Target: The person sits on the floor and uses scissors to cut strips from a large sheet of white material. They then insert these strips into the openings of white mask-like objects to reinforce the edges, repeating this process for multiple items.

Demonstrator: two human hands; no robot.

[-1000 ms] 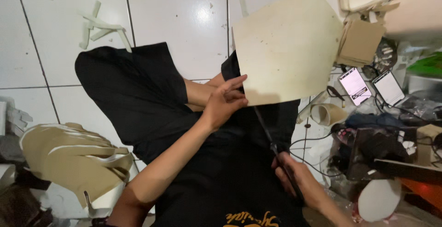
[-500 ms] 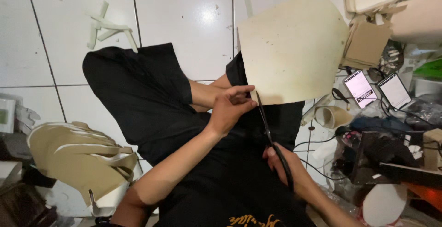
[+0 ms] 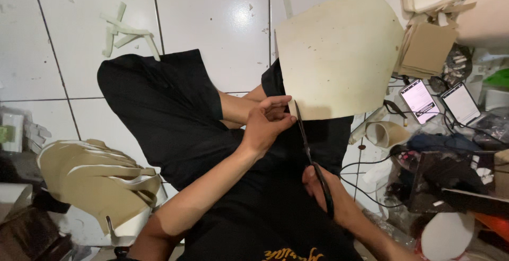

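My left hand (image 3: 268, 123) pinches the lower left edge of a large beige foam sheet (image 3: 339, 54) held up over my lap. My right hand (image 3: 328, 195) grips the handles of long black scissors (image 3: 310, 155). Their blades point up and meet the sheet's bottom edge just right of my left fingers. I sit on a white tiled floor (image 3: 212, 22) in black clothes, one knee bent to the left.
A stack of cut beige pieces (image 3: 98, 179) lies at the left. Foam offcut strips (image 3: 124, 30) lie on the tiles. Two lit phones (image 3: 437, 102), cables, a tape roll (image 3: 387, 133) and brown cardboard pieces (image 3: 427, 49) crowd the right side.
The scissors have come up to the sheet's bottom edge, and my left hand has shifted its grip closer to the blades. The view has drifted slightly.
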